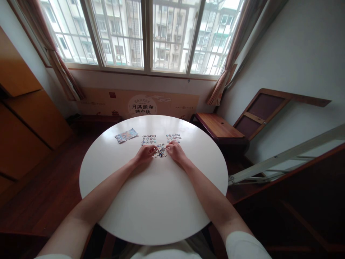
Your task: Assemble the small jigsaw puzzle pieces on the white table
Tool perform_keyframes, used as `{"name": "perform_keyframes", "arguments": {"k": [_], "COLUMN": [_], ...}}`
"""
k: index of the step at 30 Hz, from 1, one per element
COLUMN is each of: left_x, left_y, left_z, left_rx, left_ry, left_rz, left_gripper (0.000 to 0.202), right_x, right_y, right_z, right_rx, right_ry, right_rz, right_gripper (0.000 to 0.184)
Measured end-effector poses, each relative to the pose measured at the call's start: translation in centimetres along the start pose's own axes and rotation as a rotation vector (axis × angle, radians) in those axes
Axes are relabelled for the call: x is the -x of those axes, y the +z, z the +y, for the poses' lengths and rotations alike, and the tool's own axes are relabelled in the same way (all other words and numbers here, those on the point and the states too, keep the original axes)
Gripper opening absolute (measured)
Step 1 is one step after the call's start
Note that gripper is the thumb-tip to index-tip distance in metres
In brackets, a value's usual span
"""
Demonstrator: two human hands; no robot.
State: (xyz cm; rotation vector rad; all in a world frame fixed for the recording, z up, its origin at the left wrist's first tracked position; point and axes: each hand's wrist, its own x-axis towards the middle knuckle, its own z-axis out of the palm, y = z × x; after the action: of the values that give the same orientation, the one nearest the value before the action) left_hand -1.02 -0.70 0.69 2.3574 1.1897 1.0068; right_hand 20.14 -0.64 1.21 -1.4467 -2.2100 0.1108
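On a round white table (151, 201) lies a small heap of loose jigsaw pieces (161, 150) between my two hands. My left hand (145, 154) rests on the table at the heap's left edge, fingers curled onto pieces. My right hand (175, 151) sits at the heap's right edge, fingers bent and pinched at pieces. Beyond the hands lie two small laid-out groups of puzzle pieces, one on the left (149, 139) and one on the right (173, 137). What each hand holds is too small to make out.
A small printed picture card (126, 135) lies at the table's far left. A wooden bench (219, 127) stands to the right under the window. Wooden cabinets (24, 118) line the left wall. A folded frame (269, 108) leans on the right wall.
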Motion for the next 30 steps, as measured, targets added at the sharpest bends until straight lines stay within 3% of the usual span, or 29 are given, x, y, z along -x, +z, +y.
{"name": "perform_keyframes", "arguments": {"k": [10,23,30], "left_x": [0.0,0.0,0.0], "left_y": [0.0,-0.1,-0.1], "left_z": [0.0,-0.2,-0.1], "left_rx": [-0.013,-0.02,-0.018], "left_ry": [0.009,0.015,0.017], "left_rz": [0.001,-0.014,-0.016], "left_gripper": [0.027,0.028,0.028], "right_x": [-0.1,-0.5,-0.7], "right_y": [0.1,0.8,1.2], "right_z": [0.3,1.4,2.1], "right_rx": [0.034,-0.223,-0.453], "right_ry": [0.048,0.084,0.154], "right_rz": [-0.008,0.088,0.103], "right_gripper": [0.021,0.009,0.012]}}
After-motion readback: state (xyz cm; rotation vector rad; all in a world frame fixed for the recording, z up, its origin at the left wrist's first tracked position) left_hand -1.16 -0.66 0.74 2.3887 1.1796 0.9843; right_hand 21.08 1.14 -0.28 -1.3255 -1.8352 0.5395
